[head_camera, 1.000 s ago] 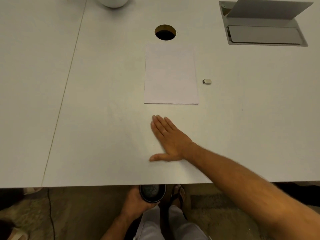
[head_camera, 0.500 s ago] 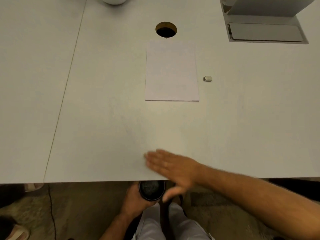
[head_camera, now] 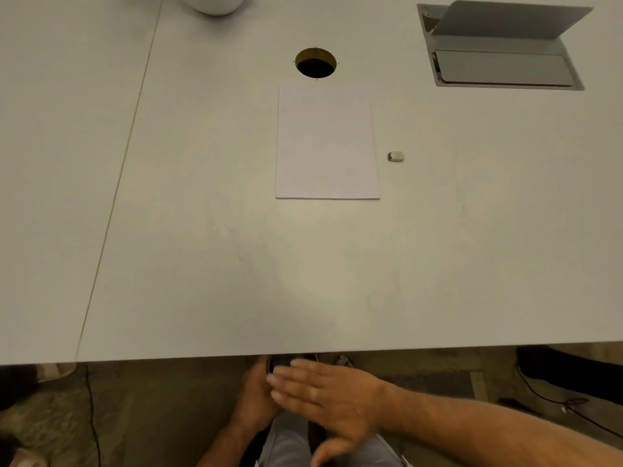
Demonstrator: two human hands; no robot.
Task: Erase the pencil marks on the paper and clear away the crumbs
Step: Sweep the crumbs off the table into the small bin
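Observation:
A white sheet of paper (head_camera: 326,143) lies flat in the middle of the white table (head_camera: 209,251); no pencil marks show on it. A small white eraser (head_camera: 395,156) rests just right of the paper. Below the table's front edge my left hand (head_camera: 257,396) holds a dark round cup (head_camera: 281,363), mostly hidden. My right hand (head_camera: 332,397) is flat with straight fingers, off the table, over the cup and in front of my left hand. Crumbs are too small to see.
A round cable hole (head_camera: 316,63) sits just beyond the paper. An open grey hatch box (head_camera: 502,48) is set in the table at the back right. A white rounded object (head_camera: 215,3) stands at the back edge. A seam (head_camera: 124,163) runs down the table's left part.
My right hand slid along the table toward me, from just below the paper over the front edge, and now hovers above the cup held by my left hand. The paper and eraser stayed put.

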